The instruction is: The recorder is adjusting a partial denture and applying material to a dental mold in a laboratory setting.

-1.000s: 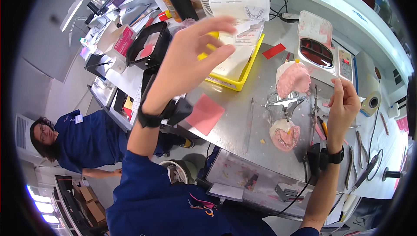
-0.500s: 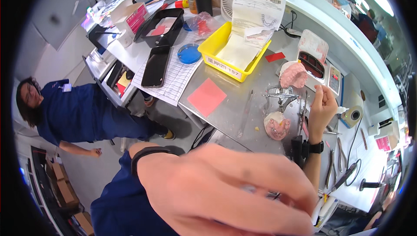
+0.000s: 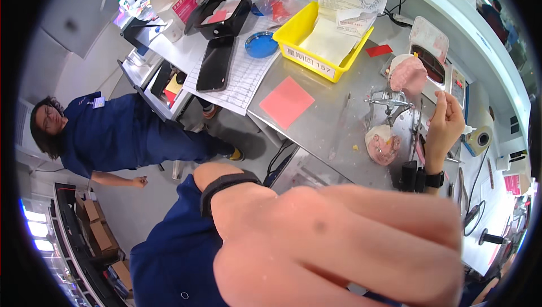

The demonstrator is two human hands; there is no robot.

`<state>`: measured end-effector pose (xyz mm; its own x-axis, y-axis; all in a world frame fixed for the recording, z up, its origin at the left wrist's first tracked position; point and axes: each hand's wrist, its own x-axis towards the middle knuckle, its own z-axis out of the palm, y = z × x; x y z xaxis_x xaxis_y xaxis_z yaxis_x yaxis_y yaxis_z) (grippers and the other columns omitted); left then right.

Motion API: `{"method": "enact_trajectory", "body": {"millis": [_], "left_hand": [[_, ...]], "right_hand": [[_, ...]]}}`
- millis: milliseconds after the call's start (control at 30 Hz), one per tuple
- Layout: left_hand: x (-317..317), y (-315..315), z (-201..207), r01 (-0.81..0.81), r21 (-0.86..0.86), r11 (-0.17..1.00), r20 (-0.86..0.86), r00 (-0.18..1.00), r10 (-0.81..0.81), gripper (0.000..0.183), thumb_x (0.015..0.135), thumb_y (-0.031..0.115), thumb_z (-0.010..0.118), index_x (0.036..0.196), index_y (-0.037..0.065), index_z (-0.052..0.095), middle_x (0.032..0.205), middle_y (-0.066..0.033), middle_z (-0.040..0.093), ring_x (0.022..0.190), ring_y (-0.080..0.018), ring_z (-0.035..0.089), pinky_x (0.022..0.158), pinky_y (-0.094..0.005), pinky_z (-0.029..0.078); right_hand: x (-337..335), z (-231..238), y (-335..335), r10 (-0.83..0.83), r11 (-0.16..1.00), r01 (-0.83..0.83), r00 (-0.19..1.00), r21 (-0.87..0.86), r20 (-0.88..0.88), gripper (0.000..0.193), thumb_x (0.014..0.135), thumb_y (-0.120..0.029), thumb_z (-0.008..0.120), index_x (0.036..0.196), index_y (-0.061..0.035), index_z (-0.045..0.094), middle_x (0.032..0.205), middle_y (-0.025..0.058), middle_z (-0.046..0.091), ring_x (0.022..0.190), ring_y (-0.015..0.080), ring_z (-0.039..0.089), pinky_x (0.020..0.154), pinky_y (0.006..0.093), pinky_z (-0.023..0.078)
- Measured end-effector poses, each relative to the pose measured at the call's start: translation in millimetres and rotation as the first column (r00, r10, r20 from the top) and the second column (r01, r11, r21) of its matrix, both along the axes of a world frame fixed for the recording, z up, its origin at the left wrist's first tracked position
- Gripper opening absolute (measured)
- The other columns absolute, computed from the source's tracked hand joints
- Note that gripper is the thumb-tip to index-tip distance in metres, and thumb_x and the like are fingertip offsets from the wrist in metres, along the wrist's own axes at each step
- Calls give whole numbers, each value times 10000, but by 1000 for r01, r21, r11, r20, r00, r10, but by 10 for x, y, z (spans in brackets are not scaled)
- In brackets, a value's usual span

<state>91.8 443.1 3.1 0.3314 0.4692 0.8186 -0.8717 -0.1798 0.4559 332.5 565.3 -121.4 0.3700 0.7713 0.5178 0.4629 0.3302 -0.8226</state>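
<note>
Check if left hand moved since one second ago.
Yes, down the view: the left hand overlapped the yellow plastic tray then, and is now well below it.

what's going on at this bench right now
A person's left hand fills the near foreground, and nothing shows in it. The right hand, fingers drawn together, is just right of a metal frame on the bench; whether it pinches anything is unclear. One pink-and-white dental cast sits at the frame's far end, another at the near end. To the left lies a pink square sheet, with a yellow tray of papers beyond it.
</note>
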Motion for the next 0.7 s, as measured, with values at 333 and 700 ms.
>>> {"method": "enact_trajectory", "body": {"millis": [333,700], "left_hand": [[-158,99,-21,90,-31,995,-32,995,-91,351,821,121,713,1124,-50,669,1160,-259,625,1010,-364,617,853,-424,514],[-260,183,-948,-560,241,792,-683,482,548,454,798,74,744,1231,-1,629,1259,-178,619,1134,-332,625,950,-398,508]], "right_hand": [[39,33,8,-55,998,54,997,-25,-55,199,986,-158,605,1002,11,709,579,-64,491,502,-2,381,471,200,265],[94,114,-198,-20,978,17,1000,-207,-13,178,990,-132,599,999,19,694,648,-41,559,544,7,461,503,194,339]]}}
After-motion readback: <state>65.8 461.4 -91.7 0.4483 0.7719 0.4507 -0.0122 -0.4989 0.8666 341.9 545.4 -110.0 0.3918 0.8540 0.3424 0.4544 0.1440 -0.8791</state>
